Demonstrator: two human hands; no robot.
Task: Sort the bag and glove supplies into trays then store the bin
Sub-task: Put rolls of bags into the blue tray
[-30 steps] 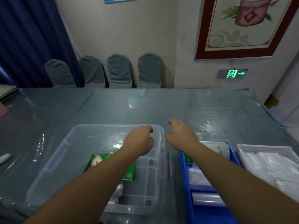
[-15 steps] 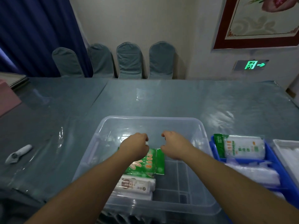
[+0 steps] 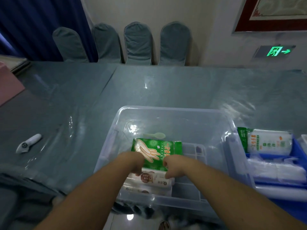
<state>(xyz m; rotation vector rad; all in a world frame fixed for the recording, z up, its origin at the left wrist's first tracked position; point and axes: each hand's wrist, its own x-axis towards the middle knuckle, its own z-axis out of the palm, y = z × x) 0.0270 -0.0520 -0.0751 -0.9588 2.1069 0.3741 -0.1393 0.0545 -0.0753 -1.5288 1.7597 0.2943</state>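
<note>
A clear plastic bin (image 3: 174, 113) stands on the table (image 3: 149, 83) near its front edge, directly before the person. Both hands are lowered inside the bin. The left hand (image 3: 135, 164) has its fingers curled down at the near left edge of a green glove packet (image 3: 156, 151); the right hand (image 3: 173, 166) has its fingers curled at the near right edge of the same packet. Each hand appears to grip the packet, though the fingertips are hidden behind the knuckles, so the exact hold cannot be confirmed. The packet lies flat, printed face up, its near end resting over white bag rolls (image 3: 149, 180) that lie along the front wall of the bin. A pale spoon (image 3: 155, 135) lies on the bin floor just beyond the packet. Just right of the bin sits a blue tray (image 3: 297, 151), holding a white and green packet (image 3: 265, 141) at its far end and clear plastic bags (image 3: 279, 170) nearer the person. A white tray's corner (image 3: 304, 138) shows at the right frame edge. Well to the left on the table lies a small white tool (image 3: 28, 143). Four covered chairs (image 3: 139, 44) stand against the far wall.
</note>
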